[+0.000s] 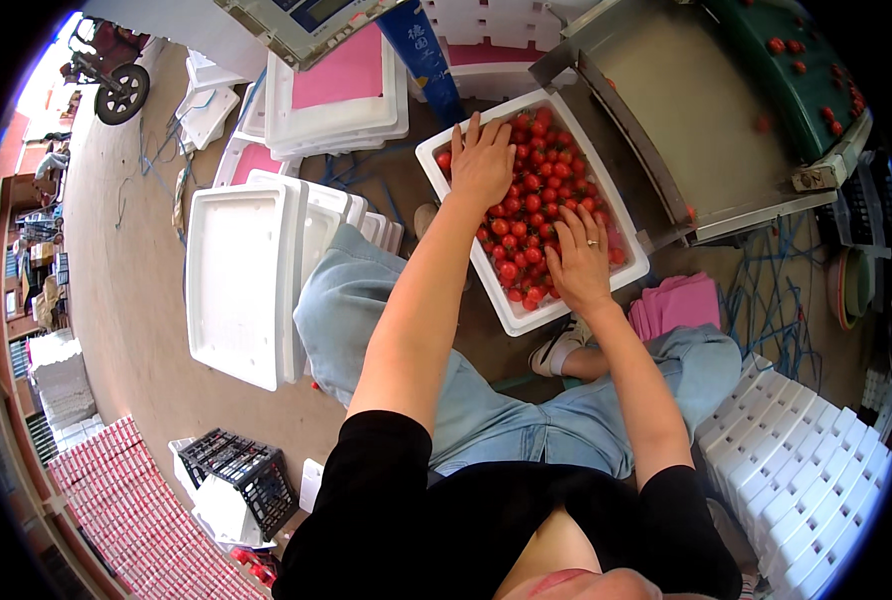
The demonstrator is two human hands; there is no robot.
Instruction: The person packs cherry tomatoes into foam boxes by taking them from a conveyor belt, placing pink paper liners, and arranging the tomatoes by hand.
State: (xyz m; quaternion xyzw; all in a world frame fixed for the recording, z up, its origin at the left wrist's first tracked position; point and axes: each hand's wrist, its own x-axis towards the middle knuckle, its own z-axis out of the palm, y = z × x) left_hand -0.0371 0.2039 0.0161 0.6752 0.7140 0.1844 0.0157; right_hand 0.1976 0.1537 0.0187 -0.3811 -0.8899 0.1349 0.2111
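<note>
A white foam box [522, 320] full of small red tomatoes [532, 243] sits between my legs, slightly tilted in the view. My left hand [481, 165] lies over the tomatoes at the box's upper left, fingers apart and bent a little, touching the fruit. Lower down, my right hand [581, 255], with a ring on one finger, rests on the tomatoes near the box's right side, fingers spread. What lies under my fingertips is partly hidden.
Stacks of white lids [233, 285] and boxes [336, 119] stand to my left. At upper right is a metal chute [706, 110] with a green tomato-strewn surface [766, 70]. A pink cloth [671, 300], blue straps [776, 290], stacked foam boxes [796, 460] and a black crate [256, 465] surround me.
</note>
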